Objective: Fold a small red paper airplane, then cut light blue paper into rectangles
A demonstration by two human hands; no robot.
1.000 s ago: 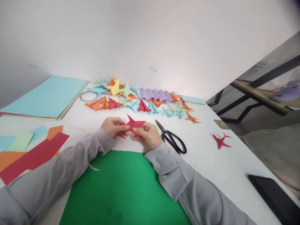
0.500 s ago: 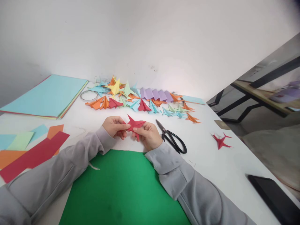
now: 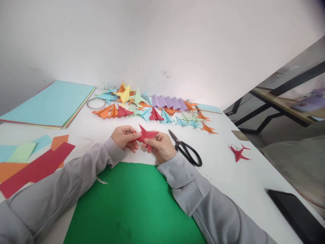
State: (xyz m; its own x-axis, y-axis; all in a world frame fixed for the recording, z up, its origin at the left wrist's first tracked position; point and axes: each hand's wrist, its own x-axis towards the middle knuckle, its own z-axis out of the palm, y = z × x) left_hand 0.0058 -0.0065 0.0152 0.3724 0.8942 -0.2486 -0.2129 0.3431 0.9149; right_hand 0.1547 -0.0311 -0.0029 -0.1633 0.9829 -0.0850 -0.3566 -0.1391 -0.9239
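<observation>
A red folded paper figure is pinched between both hands just above the white table, near its middle. The left hand is closed on the figure's left point, the right hand on its lower right side. Black scissors lie just right of the right hand. A green sheet lies at the near edge, a pile of folded paper figures along the far edge, and a second red figure toward the right edge.

The white surface carries a green sheet, scissors, a paper stack, scraps, folded figures and a tape ring.
</observation>
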